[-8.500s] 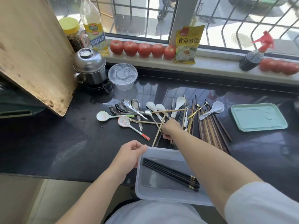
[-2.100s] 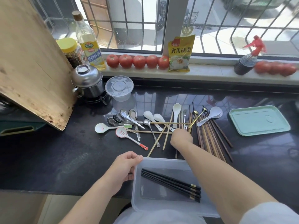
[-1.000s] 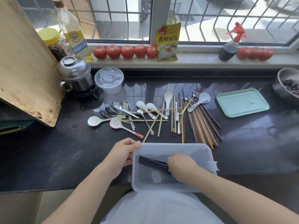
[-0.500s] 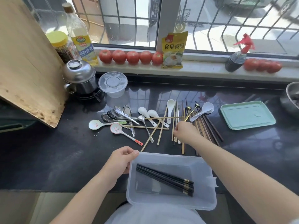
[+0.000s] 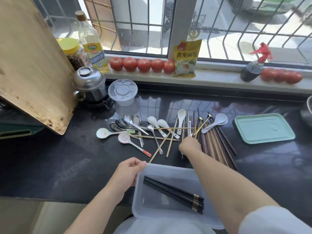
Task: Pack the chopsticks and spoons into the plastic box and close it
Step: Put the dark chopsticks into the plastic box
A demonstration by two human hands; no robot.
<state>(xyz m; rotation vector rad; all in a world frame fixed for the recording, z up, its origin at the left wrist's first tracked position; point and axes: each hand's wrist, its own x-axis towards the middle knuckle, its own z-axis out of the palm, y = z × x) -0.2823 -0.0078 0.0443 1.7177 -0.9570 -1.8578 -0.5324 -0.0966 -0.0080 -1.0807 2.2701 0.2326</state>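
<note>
the clear plastic box [image 5: 170, 215] sits at the near edge of the dark desk [image 5: 50, 162], overhanging it, with black chopsticks [image 5: 173, 194] lying slantwise inside. the left hand [image 5: 129, 171] has its grip curled on the box's far left corner. the right hand [image 5: 190, 146] is down among loose chopsticks [image 5: 213, 146] and spoons [image 5: 128, 125] beyond; i cannot tell its grip, fingers hidden. the green lid [image 5: 264, 128] lies well to the right.

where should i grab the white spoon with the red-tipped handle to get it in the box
Take the white ceramic spoon with the red-tipped handle by its thin handle, about midway, pinching from above. It lies flat on the black counter with the handle pointing toward the clear plastic box, and that stretch looks clear of the other cutlery, unlike the bowl end, which sits close to the metal spoons.
</note>
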